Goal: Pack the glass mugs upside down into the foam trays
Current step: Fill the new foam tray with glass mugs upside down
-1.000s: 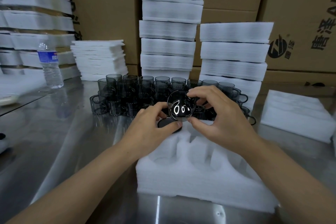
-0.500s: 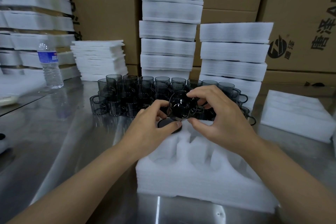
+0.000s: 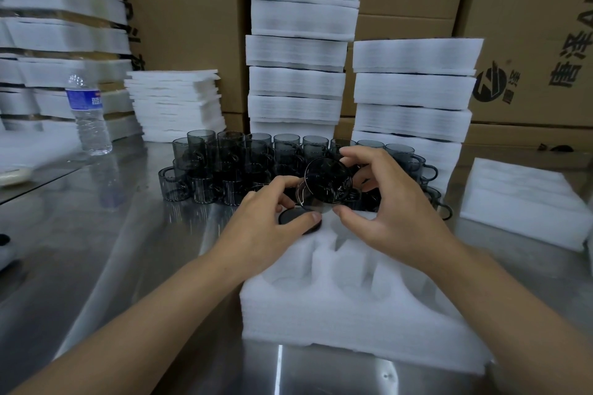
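A white foam tray [image 3: 359, 324] with round pockets lies on the steel table in front of me. One smoky glass mug [image 3: 290, 216] sits upside down in the tray's far-left pocket, partly under my left thumb. Both hands hold a second smoky mug [image 3: 325, 184] tilted on its side just above the tray's far edge. My left hand [image 3: 266, 228] pinches its left side and my right hand [image 3: 388, 205] grips its right side and top. Behind them stands a crowd of several upright smoky mugs [image 3: 231, 163].
Stacks of white foam trays [image 3: 298, 51] [image 3: 414, 86] rise behind the mugs, with cardboard boxes beyond. A thinner foam sheet pile [image 3: 176, 106] and a water bottle [image 3: 86, 112] stand at the left. More foam [image 3: 526, 202] lies at the right.
The held mug has turned between my hands: its bright reflecting base has rotated away and the mug has tipped further over. Both hands stay nearly where they were.
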`<state>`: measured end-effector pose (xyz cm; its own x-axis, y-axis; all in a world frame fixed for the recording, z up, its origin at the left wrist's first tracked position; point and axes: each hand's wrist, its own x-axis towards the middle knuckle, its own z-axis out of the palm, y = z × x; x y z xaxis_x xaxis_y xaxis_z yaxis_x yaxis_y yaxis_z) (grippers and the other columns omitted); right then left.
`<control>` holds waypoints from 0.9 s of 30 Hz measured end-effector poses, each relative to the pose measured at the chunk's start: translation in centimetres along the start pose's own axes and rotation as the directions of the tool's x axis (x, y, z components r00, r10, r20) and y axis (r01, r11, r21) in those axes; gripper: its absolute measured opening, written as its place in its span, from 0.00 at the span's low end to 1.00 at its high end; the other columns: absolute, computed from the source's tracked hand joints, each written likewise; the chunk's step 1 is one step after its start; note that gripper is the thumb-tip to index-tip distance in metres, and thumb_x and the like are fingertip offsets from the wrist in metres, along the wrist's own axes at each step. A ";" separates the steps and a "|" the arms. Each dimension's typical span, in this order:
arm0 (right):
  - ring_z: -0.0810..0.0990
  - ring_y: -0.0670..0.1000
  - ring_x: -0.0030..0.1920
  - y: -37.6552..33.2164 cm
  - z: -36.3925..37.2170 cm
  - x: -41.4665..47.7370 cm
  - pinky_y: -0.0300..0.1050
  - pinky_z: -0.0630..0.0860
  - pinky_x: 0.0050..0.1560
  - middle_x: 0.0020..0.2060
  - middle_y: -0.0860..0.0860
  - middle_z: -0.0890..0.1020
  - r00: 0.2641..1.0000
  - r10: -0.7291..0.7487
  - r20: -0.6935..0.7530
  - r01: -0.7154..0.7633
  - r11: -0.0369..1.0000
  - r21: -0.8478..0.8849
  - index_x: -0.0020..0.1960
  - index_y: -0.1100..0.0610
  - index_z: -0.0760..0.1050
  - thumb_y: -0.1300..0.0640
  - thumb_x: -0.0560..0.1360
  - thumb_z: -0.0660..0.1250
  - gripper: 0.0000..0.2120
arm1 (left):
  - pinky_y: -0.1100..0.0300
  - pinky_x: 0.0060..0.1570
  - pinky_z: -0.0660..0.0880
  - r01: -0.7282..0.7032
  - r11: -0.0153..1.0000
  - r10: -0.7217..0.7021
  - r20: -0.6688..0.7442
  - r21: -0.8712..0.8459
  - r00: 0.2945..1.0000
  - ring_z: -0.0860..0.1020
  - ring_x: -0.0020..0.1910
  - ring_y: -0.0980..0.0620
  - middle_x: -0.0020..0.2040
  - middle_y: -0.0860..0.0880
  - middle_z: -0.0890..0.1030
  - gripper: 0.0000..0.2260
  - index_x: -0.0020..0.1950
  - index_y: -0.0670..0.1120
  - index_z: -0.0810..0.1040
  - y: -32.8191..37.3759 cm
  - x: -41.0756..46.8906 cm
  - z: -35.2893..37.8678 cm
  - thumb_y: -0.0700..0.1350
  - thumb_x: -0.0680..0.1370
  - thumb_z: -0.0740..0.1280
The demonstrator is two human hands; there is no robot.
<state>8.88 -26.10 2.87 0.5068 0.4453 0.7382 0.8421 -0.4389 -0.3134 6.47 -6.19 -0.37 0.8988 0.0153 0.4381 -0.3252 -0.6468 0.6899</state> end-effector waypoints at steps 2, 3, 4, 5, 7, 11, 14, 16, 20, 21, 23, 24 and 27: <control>0.73 0.41 0.50 0.0 0.0 0.0 0.33 0.71 0.53 0.55 0.41 0.72 1.000 0.009 -0.005 -0.009 1.000 0.027 0.66 0.42 0.61 0.58 0.69 0.73 0.32 | 0.58 0.53 0.72 -0.001 1.000 0.001 0.003 0.009 1.000 0.72 0.54 0.57 0.48 0.59 0.76 0.26 0.63 0.63 0.69 0.1 0.0 0.0 0.66 0.67 0.65; 0.73 0.42 0.50 0.0 0.1 0.0 0.32 0.70 0.53 0.55 0.42 0.73 1.000 0.009 -0.007 -0.009 0.999 0.034 0.66 0.42 0.61 0.57 0.69 0.72 0.32 | 0.56 0.54 0.72 -0.003 1.000 0.002 0.004 0.015 1.000 0.72 0.54 0.56 0.48 0.59 0.76 0.27 0.65 0.62 0.69 0.1 0.0 0.0 0.65 0.68 0.65; 0.74 0.42 0.49 0.0 0.1 0.0 0.31 0.70 0.53 0.54 0.43 0.73 1.000 0.008 -0.010 -0.008 0.999 0.038 0.66 0.42 0.61 0.57 0.68 0.72 0.31 | 0.54 0.55 0.72 -0.007 1.000 0.007 0.005 0.022 1.000 0.72 0.54 0.55 0.48 0.58 0.76 0.27 0.67 0.62 0.68 0.2 0.0 -0.1 0.64 0.69 0.65; 0.74 0.43 0.49 0.1 0.1 0.0 0.30 0.70 0.52 0.54 0.44 0.73 1.000 0.006 -0.012 -0.006 0.999 0.039 0.65 0.42 0.62 0.57 0.68 0.72 0.31 | 0.53 0.56 0.72 -0.013 0.999 0.013 0.008 0.031 1.000 0.72 0.55 0.54 0.48 0.58 0.76 0.26 0.68 0.62 0.68 0.2 0.0 -0.1 0.63 0.70 0.65; 0.74 0.44 0.49 0.0 0.1 0.0 0.30 0.70 0.52 0.54 0.45 0.73 1.000 0.006 -0.012 -0.006 0.999 0.041 0.65 0.42 0.62 0.59 0.68 0.73 0.32 | 0.54 0.56 0.71 -0.021 0.999 0.020 0.017 0.051 1.000 0.72 0.55 0.54 0.49 0.58 0.75 0.26 0.69 0.62 0.66 0.2 0.0 -0.1 0.61 0.72 0.65; 0.75 0.45 0.47 -0.2 0.0 0.0 0.33 0.71 0.49 0.53 0.43 0.73 0.999 0.029 -0.013 -0.029 0.998 0.049 0.64 0.41 0.63 0.60 0.68 0.75 0.32 | 0.61 0.53 0.67 -0.030 0.997 0.028 0.037 0.072 0.999 0.68 0.55 0.58 0.49 0.60 0.73 0.25 0.70 0.65 0.63 0.2 -0.1 -0.1 0.62 0.72 0.61; 0.75 0.44 0.45 -0.4 -0.2 0.1 0.30 0.71 0.48 0.52 0.43 0.72 0.996 0.081 -0.024 -0.078 0.992 0.098 0.63 0.42 0.65 0.61 0.67 0.75 0.31 | 0.61 0.55 0.65 -0.024 0.995 0.018 0.066 0.092 0.998 0.67 0.55 0.57 0.50 0.60 0.72 0.26 0.72 0.67 0.60 0.2 -0.1 -0.2 0.62 0.74 0.60; 0.75 0.43 0.43 -0.5 -0.2 0.2 0.29 0.72 0.48 0.50 0.44 0.72 0.990 0.137 -0.016 -0.134 0.981 0.140 0.64 0.43 0.67 0.61 0.67 0.76 0.31 | 0.60 0.57 0.65 -0.028 0.994 0.018 0.096 0.105 0.995 0.66 0.54 0.57 0.50 0.59 0.72 0.26 0.73 0.67 0.57 0.2 0.0 -0.3 0.62 0.75 0.59; 0.75 0.43 0.41 -0.5 -0.3 0.3 0.36 0.75 0.48 0.48 0.46 0.71 0.967 0.252 0.041 -0.255 0.944 0.211 0.63 0.46 0.71 0.58 0.66 0.77 0.29 | 0.60 0.59 0.64 -0.044 0.993 0.031 0.122 0.106 0.992 0.66 0.55 0.56 0.50 0.57 0.72 0.26 0.74 0.67 0.56 0.2 0.1 -0.4 0.61 0.76 0.57; 0.76 0.44 0.41 -0.4 -0.4 0.3 0.38 0.76 0.48 0.48 0.46 0.72 0.959 0.280 0.055 -0.284 0.929 0.238 0.61 0.45 0.72 0.57 0.64 0.78 0.28 | 0.59 0.60 0.64 -0.047 0.993 0.034 0.123 0.107 0.992 0.66 0.56 0.55 0.50 0.57 0.72 0.25 0.73 0.67 0.56 0.3 0.0 -0.4 0.59 0.77 0.57; 0.79 0.48 0.40 -0.3 -0.4 0.3 0.41 0.78 0.43 0.46 0.49 0.76 0.933 0.348 0.087 -0.358 0.882 0.308 0.55 0.43 0.71 0.53 0.62 0.79 0.26 | 0.59 0.61 0.64 -0.053 0.993 0.039 0.121 0.110 0.992 0.66 0.56 0.55 0.51 0.57 0.72 0.23 0.73 0.68 0.56 0.3 0.0 -0.4 0.58 0.79 0.56; 0.80 0.48 0.38 -0.3 -0.3 0.3 0.41 0.77 0.39 0.45 0.50 0.78 0.919 0.380 0.105 -0.392 0.859 0.330 0.53 0.42 0.69 0.51 0.60 0.80 0.27 | 0.59 0.61 0.64 -0.056 0.992 0.043 0.117 0.111 0.992 0.66 0.56 0.55 0.50 0.57 0.71 0.22 0.72 0.68 0.56 0.4 0.0 -0.4 0.58 0.79 0.55; 0.78 0.42 0.31 -0.3 -0.2 0.3 0.39 0.73 0.36 0.42 0.49 0.80 0.905 0.406 0.126 -0.424 0.842 0.333 0.51 0.41 0.66 0.43 0.56 0.78 0.29 | 0.60 0.60 0.64 -0.056 0.993 0.045 0.110 0.107 0.993 0.66 0.56 0.55 0.48 0.60 0.70 0.22 0.72 0.68 0.57 0.5 -0.1 -0.4 0.59 0.78 0.55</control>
<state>8.72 -25.99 3.26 0.8238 0.3230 0.4658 0.5557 -0.2982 -0.7761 6.11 -6.19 0.22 0.9102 -0.0974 0.4025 -0.3422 -0.7243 0.5986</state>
